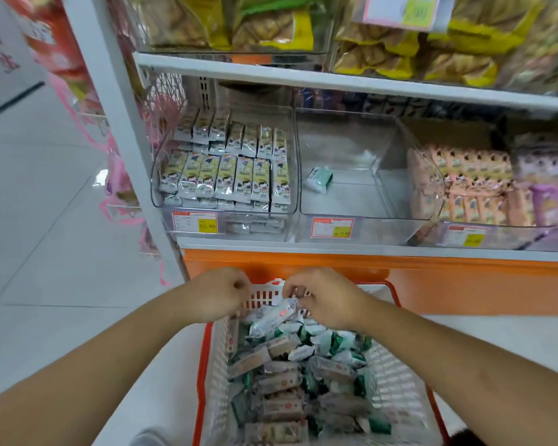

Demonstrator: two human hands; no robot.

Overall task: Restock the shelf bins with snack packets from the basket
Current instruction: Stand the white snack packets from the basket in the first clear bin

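- We are reaching both hands into the far end of the basket (207, 355), low in the middle of the frame, where the snack packets (303, 365) are lying in a loose heap.
- Our right hand (327, 297) is curling its fingers round the top end of a white packet (273, 317) that is sticking up out of the pile; the grip looks like a pinch on its sealed edge.
- Our left hand (216, 294) is hovering beside it with fingers curled; we cannot tell whether it is holding anything.
- The middle bin (368, 217), at centre frame on the lower shelf, is holding only one green-and-white packet (319, 179), so we judge it the one most in need of filling.
- To do this well, we are advising ourselves to gather packets of one kind only, matching that lone green one, not the brown ones mixed in the heap.
- Lifting by the body rather than the seal should keep a packet from slipping or tearing.
- The bin of standing packets (229, 169) at left shows the neat rows we should be copying.
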